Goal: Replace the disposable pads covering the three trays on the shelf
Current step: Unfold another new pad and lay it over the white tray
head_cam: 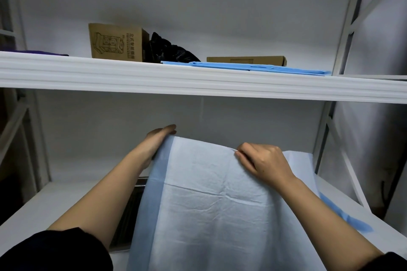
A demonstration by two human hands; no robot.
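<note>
A large disposable pad (211,200), white in the middle with pale blue borders, hangs spread between both hands over the lower shelf. My left hand (157,141) holds its far left corner, fingers stretched forward under the edge. My right hand (261,160) pinches the far edge near the right. A dark metal tray (134,202) shows partly at the pad's left edge, mostly hidden beneath it. Another pad (301,160) lies to the right, covering what is under it.
The upper white shelf (198,82) carries a stack of folded blue pads (259,68), two cardboard boxes (116,42) and a black bag (169,49). White shelf uprights (343,35) stand at the right. The lower shelf board (55,204) extends left.
</note>
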